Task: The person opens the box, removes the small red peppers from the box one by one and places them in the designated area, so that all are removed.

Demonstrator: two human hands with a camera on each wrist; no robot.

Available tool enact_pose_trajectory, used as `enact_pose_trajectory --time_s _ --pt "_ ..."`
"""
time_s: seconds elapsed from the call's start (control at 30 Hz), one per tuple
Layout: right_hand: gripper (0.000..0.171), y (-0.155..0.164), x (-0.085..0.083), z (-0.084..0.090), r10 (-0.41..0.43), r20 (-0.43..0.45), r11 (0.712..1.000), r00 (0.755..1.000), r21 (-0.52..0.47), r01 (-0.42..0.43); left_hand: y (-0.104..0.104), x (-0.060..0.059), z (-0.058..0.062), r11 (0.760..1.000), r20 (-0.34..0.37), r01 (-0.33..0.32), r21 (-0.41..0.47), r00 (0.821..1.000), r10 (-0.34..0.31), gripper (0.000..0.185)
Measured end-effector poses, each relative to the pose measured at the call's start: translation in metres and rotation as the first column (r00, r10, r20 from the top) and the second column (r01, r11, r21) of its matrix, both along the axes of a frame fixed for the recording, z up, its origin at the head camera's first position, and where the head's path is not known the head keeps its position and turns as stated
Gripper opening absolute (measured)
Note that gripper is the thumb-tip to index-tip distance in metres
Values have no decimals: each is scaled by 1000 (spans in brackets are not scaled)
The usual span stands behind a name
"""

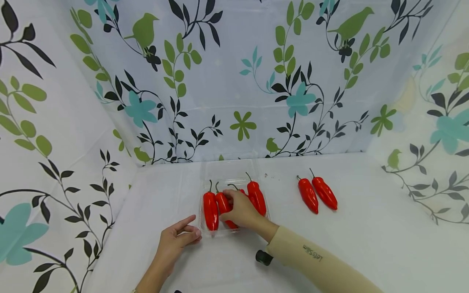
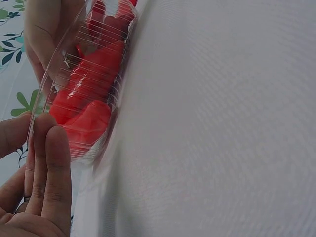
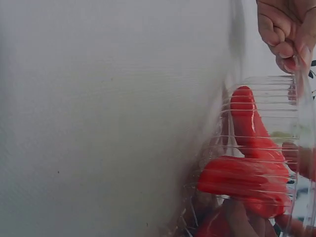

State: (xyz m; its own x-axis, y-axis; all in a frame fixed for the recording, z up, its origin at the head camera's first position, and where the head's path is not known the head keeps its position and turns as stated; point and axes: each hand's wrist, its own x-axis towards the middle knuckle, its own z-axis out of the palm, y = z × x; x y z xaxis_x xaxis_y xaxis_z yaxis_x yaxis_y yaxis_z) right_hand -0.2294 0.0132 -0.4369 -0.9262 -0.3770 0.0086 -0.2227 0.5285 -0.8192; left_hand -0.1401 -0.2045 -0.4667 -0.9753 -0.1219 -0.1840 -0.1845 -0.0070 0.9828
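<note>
A clear plastic container (image 1: 205,233) on the white table holds several glossy red chili peppers with dark stems. My left hand (image 1: 179,239) is at its near left corner; the left wrist view shows thumb and fingers pinching the rim (image 2: 31,123). Reaching in from the right, my right hand (image 1: 242,211) has its fingers around a red chili pepper (image 1: 224,205), second from the left. One chili pepper (image 1: 210,211) lies along the left wall and another (image 1: 256,197) along the right. A further chili pepper (image 1: 242,191) is partly hidden behind my right hand.
Two more red chili peppers, one (image 1: 308,194) beside the other (image 1: 324,193), lie on the table right of the container. A transparent lid (image 1: 229,167) stretches behind it. A small black cylinder (image 1: 264,257) shows by my right forearm. Patterned curtains (image 1: 234,81) enclose the table.
</note>
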Motion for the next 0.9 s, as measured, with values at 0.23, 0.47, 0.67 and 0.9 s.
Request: enact_pose_trajectory --time_s 0.23,0.47,0.67,0.9 --pt "82 -4 -1 -4 -17 -54 998 998 52 20 1 0 1 1000 -12 4 13 1000 -4 55" --pt "79 -5 -1 -5 -23 -68 998 997 52 26 1 1 1 1000 -8 3 15 1000 -3 55" --pt "76 -2 -1 -3 -16 -30 1000 999 -10 16 1 1 0 1000 3 -5 4 1000 5 55" --pt "72 1 -2 -4 -15 51 992 999 -121 21 1 0 0 1000 4 -9 -2 1000 9 54"
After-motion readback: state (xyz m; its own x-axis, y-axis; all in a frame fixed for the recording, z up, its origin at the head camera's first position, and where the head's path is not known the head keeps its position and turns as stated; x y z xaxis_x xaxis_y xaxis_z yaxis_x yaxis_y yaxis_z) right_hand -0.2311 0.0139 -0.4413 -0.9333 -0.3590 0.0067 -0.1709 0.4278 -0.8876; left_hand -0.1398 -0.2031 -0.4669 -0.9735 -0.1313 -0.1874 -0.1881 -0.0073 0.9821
